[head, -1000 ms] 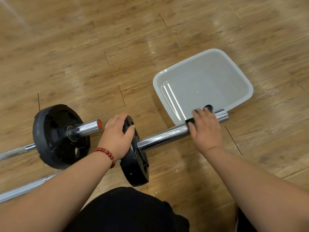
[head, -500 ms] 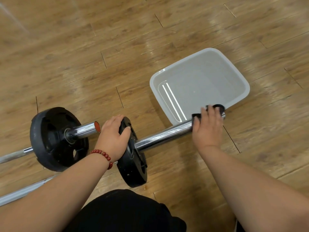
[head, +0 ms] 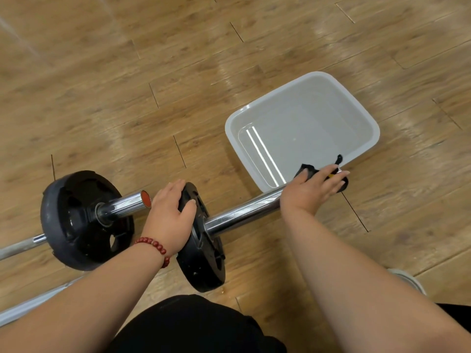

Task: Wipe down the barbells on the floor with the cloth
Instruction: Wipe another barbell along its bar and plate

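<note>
Your right hand (head: pixel 312 191) curls its fingers round a black cloth (head: pixel 307 168) at the end of the chrome barbell (head: pixel 242 212), at 3 o'clock on the wooden floor (head: pixel 127 98). Your left hand (head: pixel 170 215) grips its black rubber weight plate (head: pixel 204 261). A grey plastic basin (head: pixel 229 128) sits at 1 o'clock.

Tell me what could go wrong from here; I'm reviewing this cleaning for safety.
The right hand holds the black cloth at the very end of the chrome bar sleeve, beside the grey plastic basin; overshooting might knock it and spill any water. The left hand grips the black round weight plate; if the bar rolls, fingers might get pinched.
</note>
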`<act>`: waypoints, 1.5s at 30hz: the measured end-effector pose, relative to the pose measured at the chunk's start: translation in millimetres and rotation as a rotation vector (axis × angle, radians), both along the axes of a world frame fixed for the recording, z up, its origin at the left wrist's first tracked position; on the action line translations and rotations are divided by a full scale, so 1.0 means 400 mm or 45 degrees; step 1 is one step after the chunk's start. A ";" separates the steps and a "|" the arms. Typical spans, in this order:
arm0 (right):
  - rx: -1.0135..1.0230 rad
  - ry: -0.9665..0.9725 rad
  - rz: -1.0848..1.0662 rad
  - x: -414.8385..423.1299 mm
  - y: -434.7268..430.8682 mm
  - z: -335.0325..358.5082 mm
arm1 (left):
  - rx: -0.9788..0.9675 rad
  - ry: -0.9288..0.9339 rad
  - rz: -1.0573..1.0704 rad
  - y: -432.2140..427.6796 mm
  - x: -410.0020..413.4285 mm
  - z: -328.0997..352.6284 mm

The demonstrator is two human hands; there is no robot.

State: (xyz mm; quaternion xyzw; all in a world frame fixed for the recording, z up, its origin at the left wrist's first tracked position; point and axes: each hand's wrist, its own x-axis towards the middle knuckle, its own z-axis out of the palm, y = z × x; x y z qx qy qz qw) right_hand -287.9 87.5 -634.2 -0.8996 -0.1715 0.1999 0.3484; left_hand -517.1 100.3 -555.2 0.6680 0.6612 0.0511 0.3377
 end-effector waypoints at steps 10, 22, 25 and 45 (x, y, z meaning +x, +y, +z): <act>0.202 0.513 -0.477 -0.059 -0.009 0.000 | 0.010 -0.022 0.015 -0.005 0.003 0.000; 0.152 0.533 -0.516 -0.042 -0.001 0.009 | 0.027 -0.047 0.037 -0.008 0.004 0.000; 0.162 0.471 -0.572 0.023 0.017 0.007 | 0.024 -0.047 0.032 -0.005 0.002 -0.004; -0.492 -0.237 2.269 0.033 0.016 0.089 | 0.106 -0.373 0.020 -0.047 -0.040 -0.032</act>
